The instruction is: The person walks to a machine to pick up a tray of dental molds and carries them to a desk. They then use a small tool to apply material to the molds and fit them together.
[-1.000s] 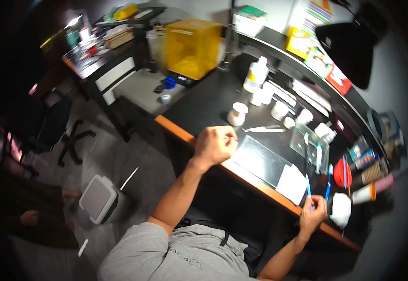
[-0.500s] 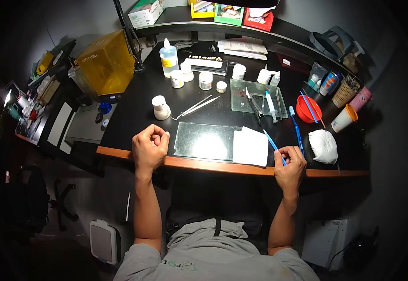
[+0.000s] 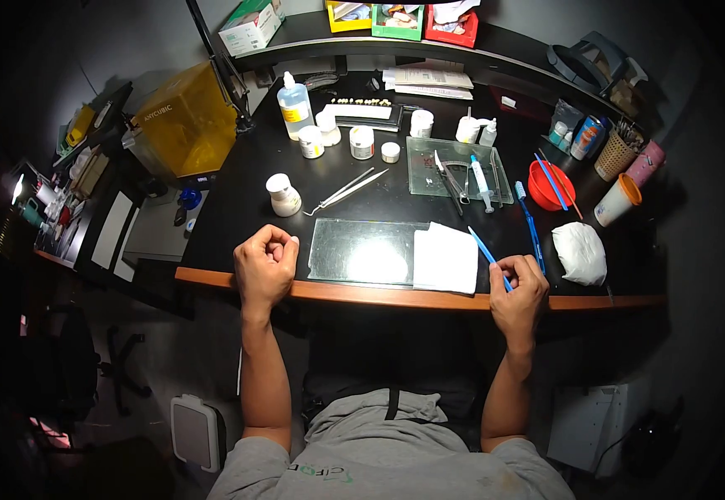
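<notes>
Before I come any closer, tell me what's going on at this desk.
The right hand holds a thin blue stick at the desk's front edge, its tip near the far right corner of a white sheet. The left hand is curled, left of a glass plate; whether it holds anything can't be seen. Beyond the plate, tweezers lie beside a white-capped jar, untouched.

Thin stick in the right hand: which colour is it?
The thin stick is blue, clearest in the head view.
</notes>
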`<action>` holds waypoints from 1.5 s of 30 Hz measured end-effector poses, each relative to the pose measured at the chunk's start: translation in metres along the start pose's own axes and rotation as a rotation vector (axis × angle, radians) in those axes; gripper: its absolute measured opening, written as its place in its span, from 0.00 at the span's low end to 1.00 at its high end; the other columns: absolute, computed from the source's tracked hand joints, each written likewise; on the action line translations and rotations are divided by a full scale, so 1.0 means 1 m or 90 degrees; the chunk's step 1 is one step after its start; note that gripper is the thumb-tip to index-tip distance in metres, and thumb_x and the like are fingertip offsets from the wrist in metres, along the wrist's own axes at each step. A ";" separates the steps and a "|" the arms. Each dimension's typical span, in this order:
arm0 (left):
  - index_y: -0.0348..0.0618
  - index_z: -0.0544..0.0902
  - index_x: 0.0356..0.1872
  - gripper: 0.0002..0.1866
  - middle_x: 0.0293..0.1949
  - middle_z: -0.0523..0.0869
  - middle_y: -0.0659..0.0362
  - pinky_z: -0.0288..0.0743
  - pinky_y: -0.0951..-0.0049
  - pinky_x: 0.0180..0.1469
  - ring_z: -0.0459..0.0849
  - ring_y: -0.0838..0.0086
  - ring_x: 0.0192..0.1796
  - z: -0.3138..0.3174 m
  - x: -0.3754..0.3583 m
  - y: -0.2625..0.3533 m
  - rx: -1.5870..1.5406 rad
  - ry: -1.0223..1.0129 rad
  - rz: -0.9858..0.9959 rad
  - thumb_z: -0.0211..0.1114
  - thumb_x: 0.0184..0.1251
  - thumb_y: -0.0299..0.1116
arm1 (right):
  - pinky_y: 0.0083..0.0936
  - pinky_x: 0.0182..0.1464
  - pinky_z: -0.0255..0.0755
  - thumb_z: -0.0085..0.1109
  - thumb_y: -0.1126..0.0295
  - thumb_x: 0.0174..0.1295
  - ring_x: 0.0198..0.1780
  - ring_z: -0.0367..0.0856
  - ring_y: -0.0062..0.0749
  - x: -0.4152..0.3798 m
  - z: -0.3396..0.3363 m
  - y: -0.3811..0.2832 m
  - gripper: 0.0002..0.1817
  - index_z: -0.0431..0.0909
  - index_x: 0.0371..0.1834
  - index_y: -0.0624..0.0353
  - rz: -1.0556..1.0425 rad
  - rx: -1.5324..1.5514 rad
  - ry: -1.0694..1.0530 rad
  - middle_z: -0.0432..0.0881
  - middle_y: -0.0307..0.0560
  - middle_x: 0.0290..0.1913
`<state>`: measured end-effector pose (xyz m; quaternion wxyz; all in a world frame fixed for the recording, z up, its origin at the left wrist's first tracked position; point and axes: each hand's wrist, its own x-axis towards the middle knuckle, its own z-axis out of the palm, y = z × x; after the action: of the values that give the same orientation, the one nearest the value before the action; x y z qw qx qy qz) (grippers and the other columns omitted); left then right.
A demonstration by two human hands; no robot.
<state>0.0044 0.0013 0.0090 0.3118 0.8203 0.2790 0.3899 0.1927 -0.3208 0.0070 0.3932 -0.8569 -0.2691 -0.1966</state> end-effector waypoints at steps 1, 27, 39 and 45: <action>0.35 0.84 0.27 0.08 0.17 0.73 0.68 0.60 0.79 0.26 0.67 0.88 0.21 0.000 0.000 0.000 0.000 -0.001 -0.003 0.73 0.65 0.26 | 0.33 0.32 0.71 0.71 0.73 0.61 0.28 0.80 0.36 0.000 -0.001 0.000 0.05 0.84 0.32 0.62 -0.001 -0.003 -0.003 0.79 0.46 0.30; 0.34 0.83 0.29 0.09 0.21 0.73 0.70 0.57 0.80 0.28 0.65 0.88 0.25 0.001 -0.001 -0.005 -0.002 -0.014 0.002 0.72 0.68 0.27 | 0.41 0.41 0.76 0.73 0.72 0.57 0.38 0.83 0.47 0.001 0.001 0.007 0.07 0.86 0.35 0.61 0.006 -0.011 0.020 0.80 0.49 0.37; 0.35 0.82 0.28 0.09 0.18 0.71 0.69 0.56 0.79 0.26 0.64 0.88 0.23 0.003 -0.001 -0.006 -0.016 -0.002 0.033 0.72 0.67 0.26 | 0.31 0.34 0.70 0.72 0.73 0.60 0.32 0.80 0.37 0.000 0.003 0.011 0.05 0.86 0.34 0.62 -0.016 -0.005 0.031 0.82 0.46 0.35; 0.35 0.82 0.28 0.09 0.18 0.71 0.70 0.56 0.79 0.26 0.63 0.88 0.23 0.004 -0.001 -0.007 -0.025 0.009 0.038 0.72 0.67 0.25 | 0.39 0.38 0.76 0.72 0.70 0.60 0.36 0.85 0.46 0.001 0.000 0.007 0.06 0.86 0.34 0.61 0.005 -0.010 0.008 0.81 0.49 0.34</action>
<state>0.0059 0.0044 0.0014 0.3139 0.8194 0.2490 0.4099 0.1977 -0.3241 0.0041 0.3890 -0.8598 -0.2613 -0.2028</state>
